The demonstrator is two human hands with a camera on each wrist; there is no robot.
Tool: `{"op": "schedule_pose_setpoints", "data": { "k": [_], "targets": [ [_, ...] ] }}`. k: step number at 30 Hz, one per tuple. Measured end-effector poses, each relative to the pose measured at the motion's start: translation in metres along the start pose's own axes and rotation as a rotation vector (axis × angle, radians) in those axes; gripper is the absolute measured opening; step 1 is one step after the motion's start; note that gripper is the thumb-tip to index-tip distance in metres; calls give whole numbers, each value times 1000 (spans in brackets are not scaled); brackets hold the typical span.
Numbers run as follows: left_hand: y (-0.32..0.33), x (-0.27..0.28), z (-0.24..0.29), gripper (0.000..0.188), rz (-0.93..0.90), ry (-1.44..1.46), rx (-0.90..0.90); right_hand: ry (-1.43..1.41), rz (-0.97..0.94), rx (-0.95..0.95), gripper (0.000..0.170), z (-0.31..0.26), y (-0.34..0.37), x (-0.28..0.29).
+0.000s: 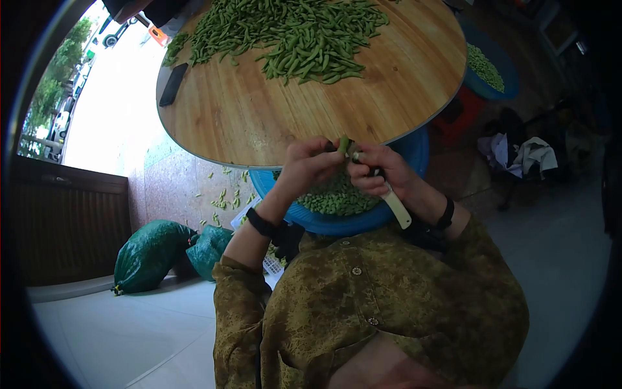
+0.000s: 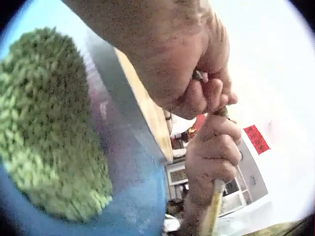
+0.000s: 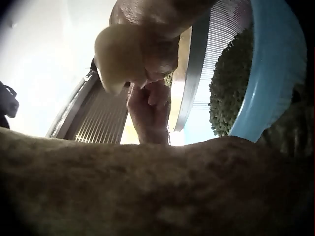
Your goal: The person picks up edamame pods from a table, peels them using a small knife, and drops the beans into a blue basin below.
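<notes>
In the head view my left hand (image 1: 311, 161) pinches a green bean pod (image 1: 344, 144) between thumb and fingertips. Right beside it, my right hand (image 1: 383, 170) has its fingers curled round a knife with a cream handle (image 1: 397, 207); the blade is hidden by the fingers. The right fingertips meet the pod's near end. Both hands are over a blue basin (image 1: 317, 223) holding a heap of shelled green beans (image 1: 340, 200). In the left wrist view the left hand (image 2: 172, 64) and right hand (image 2: 214, 147) come together at the fingertips.
A round wooden table (image 1: 253, 120) carries a large pile of pods (image 1: 311, 48) and a dark flat object (image 1: 173, 84). Green sacks (image 1: 155, 253) stand at left, near scattered pods (image 1: 220, 200) on the floor. Another basin (image 1: 508, 78) of beans is at right.
</notes>
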State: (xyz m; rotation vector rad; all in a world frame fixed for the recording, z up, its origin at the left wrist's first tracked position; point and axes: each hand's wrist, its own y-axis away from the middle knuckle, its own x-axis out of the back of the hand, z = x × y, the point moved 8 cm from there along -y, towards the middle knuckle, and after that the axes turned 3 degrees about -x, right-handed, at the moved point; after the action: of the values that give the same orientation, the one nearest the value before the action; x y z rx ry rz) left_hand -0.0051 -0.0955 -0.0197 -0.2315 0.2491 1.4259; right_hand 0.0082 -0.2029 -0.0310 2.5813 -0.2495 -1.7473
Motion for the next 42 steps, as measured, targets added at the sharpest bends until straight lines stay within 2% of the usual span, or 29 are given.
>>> {"op": "schedule_pose_setpoints", "data": {
  "k": [1, 2, 4, 5, 7, 8, 10, 11, 13, 14, 16, 17, 19, 20, 22, 23, 25, 26, 28, 29, 30, 34, 36, 37, 40, 42],
  "targets": [
    [2, 6, 22, 15, 156, -653, -161, -58, 41, -4, 35, 1, 0, 6],
    [3, 1, 22, 15, 155, -652, -157, -62, 42, -3, 35, 3, 0, 8],
    [18, -28, 53, 18, 243, -1210, -643, -90, 34, -6, 37, 4, -2, 9],
    [20, -29, 52, 18, 243, -1212, -642, -91, 32, -6, 37, 4, -4, 7],
    [22, -32, 51, 17, 270, -1405, -645, -159, -2, -10, 38, 5, -6, 1],
    [22, -30, 53, 17, 268, -1407, -647, -158, -3, -7, 38, 5, -6, 1],
    [13, -10, 53, 20, 273, -1033, -450, -98, -11, 12, 39, 4, -5, 1],
    [13, -12, 56, 20, 273, -1034, -453, -96, -12, 13, 39, 2, -5, 0],
    [11, 6, 19, 22, 339, -211, 59, -29, 21, 56, 34, -5, -2, -3],
    [12, 4, 20, 22, 338, -213, 57, -27, 19, 57, 34, -6, 0, -5],
    [15, 2, 10, 25, 336, -203, 217, 368, 246, 130, 28, -14, 6, 4],
    [16, 2, 7, 25, 337, -204, 214, 371, 244, 130, 28, -13, 6, 2],
    [14, 2, 2, 22, 320, -201, 143, 1012, 452, 250, 24, -29, 9, 0],
    [14, 0, 0, 22, 319, -202, 140, 1014, 451, 252, 24, -29, 6, 1],
    [16, -3, 4, 19, 327, -418, 69, 1517, 615, 603, 30, -48, 11, -15],
    [17, -3, 1, 19, 328, -421, 65, 1519, 612, 607, 30, -48, 9, -19],
    [18, -3, -1, 18, 324, -539, 32, 1648, 623, 820, 32, -53, 14, -39],
    [19, -4, 0, 18, 324, -543, 24, 1652, 621, 828, 32, -54, 14, -40],
    [23, -8, 2, 18, 332, -542, 39, 1660, 479, 725, 31, -49, 7, -37],
    [25, -13, 6, 18, 341, -524, 0, 1793, 473, 753, 28, -45, 8, -42],
    [26, -16, 9, 18, 345, -528, -21, 1807, 461, 767, 28, -44, 9, -43],
    [33, -24, 20, 15, 356, -672, -105, 1883, 488, 785, 22, -36, 9, -38],
    [34, -27, 20, 16, 314, -739, -74, 1851, 549, 715, 24, -37, 8, -26],
    [36, -29, 17, 14, 276, -718, -7, 1859, 539, 724, 24, -36, 7, -25],
    [41, -24, 11, 13, 311, -617, -3, 1867, 600, 697, 23, -40, 7, -29],
    [42, -18, 21, 27, 365, -445, -47, 1638, 602, 554, 21, -44, 11, -37]
  ]
}}
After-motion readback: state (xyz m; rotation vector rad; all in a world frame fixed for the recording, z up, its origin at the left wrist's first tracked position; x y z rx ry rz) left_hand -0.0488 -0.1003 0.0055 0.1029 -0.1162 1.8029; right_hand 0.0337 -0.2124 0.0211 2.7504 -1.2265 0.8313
